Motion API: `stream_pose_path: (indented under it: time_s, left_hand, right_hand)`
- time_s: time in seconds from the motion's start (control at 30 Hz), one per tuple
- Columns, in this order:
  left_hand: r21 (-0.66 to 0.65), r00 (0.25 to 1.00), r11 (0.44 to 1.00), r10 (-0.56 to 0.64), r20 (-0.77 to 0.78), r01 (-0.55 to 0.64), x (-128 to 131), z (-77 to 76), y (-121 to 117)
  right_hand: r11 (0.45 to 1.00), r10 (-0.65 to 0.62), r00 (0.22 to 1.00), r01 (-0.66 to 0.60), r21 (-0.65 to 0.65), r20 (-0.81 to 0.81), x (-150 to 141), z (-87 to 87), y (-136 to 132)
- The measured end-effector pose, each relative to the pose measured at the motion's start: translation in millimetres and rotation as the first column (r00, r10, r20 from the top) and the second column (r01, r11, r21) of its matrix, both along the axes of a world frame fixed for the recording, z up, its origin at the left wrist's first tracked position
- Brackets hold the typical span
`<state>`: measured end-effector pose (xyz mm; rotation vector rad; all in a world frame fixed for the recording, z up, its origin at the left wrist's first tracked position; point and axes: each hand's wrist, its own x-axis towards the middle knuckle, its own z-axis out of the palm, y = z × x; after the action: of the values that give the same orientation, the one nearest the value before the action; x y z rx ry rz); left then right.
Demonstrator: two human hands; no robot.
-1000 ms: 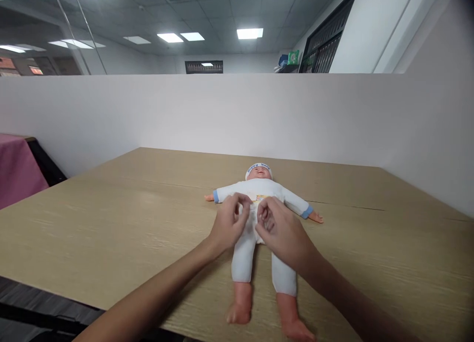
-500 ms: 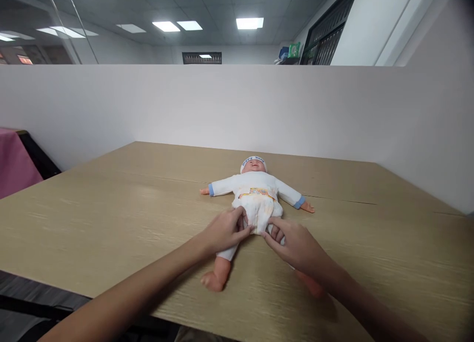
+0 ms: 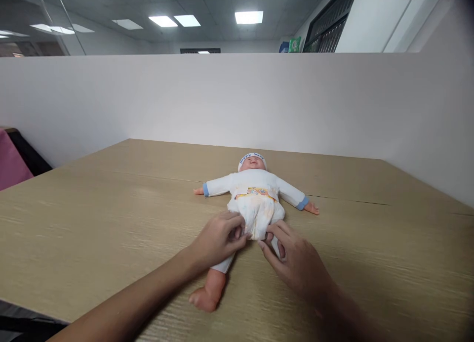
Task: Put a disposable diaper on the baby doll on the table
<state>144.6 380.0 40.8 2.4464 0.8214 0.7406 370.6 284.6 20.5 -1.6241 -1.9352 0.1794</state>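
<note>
A baby doll (image 3: 254, 179) lies on its back on the wooden table, arms spread, in a white outfit with blue cuffs and a lettered headband. Around its hips is a white diaper (image 3: 255, 213) with a colourful printed strip at the waist. My left hand (image 3: 222, 235) is closed at the diaper's left leg edge, thumb and fingers pinching there. At the right leg edge, my right hand (image 3: 292, 250) has its fingers curled on the diaper, thumb a little apart below. One doll foot (image 3: 209, 292) shows beyond my left forearm; the other is hidden behind my right hand and arm.
The wide wooden table (image 3: 148, 208) has a seam running across it behind the doll. A white partition wall (image 3: 207, 100) rises along its back and right side. Pink cloth (image 3: 13, 161) on a dark object stands off the left edge.
The view has shifted slightly, so the doll appears a little nearer. Both hands stay at the diaper's leg edges; my right thumb has parted slightly from the fingers, and the doll's right-side foot is now hidden.
</note>
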Motion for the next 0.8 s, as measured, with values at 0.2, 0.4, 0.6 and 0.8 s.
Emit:
stream_pose_path:
  time_s: [0.2,0.4,0.6,0.8]
  left_hand:
    - [0.025,0.998,1.000,-0.010,0.061,0.008,-1,-1.7,-1]
    - [0.011,0.997,1.000,-0.015,0.081,0.014,-1,-2.6,-3]
    - [-0.028,0.995,0.999,-0.030,0.094,0.032,0,-0.2,-2]
    - [-0.072,0.996,0.996,-0.045,0.081,0.051,1,1.4,1]
  right_hand:
    - [1.000,-0.014,1.000,0.014,0.002,-0.021,-9,3.4,-7]
    - [1.000,0.010,0.997,-0.011,-0.019,-0.079,-10,8.2,-11]
    - [0.995,0.041,0.990,-0.053,-0.086,-0.134,-4,15.7,-13]
    - [0.990,0.060,0.983,-0.081,-0.117,-0.176,2,18.6,-11]
